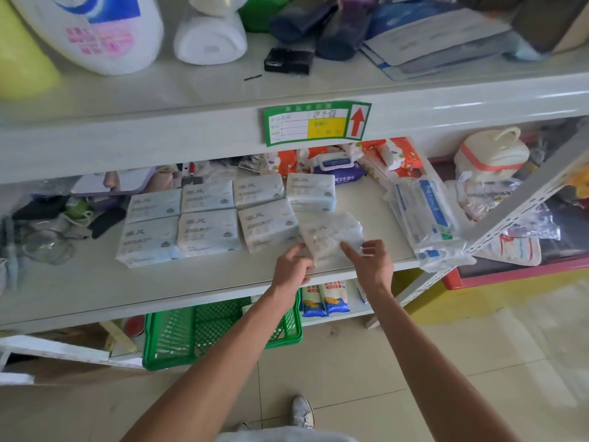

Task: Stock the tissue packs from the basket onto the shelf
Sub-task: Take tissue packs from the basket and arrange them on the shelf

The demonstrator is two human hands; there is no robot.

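Observation:
Several pale blue-white tissue packs [208,231] lie in two rows on the middle shelf [95,291]. One more tissue pack [328,236], blurred, sits at the right end of the front row, tilted. My left hand [291,266] pinches its near left corner. My right hand [371,261] holds its near right edge, forefinger stretched over the pack. The green plastic basket [178,336] stands on the floor under the shelf, partly hidden by my left forearm; I see no packs in its visible part.
Wet wipes and orange-red packets [344,164] fill the shelf's back. Plastic-wrapped blue-white packages [427,215] lie at the shelf's right end. Dark items and a glass bowl [47,247] sit at left. A big bottle [95,30] stands on the upper shelf.

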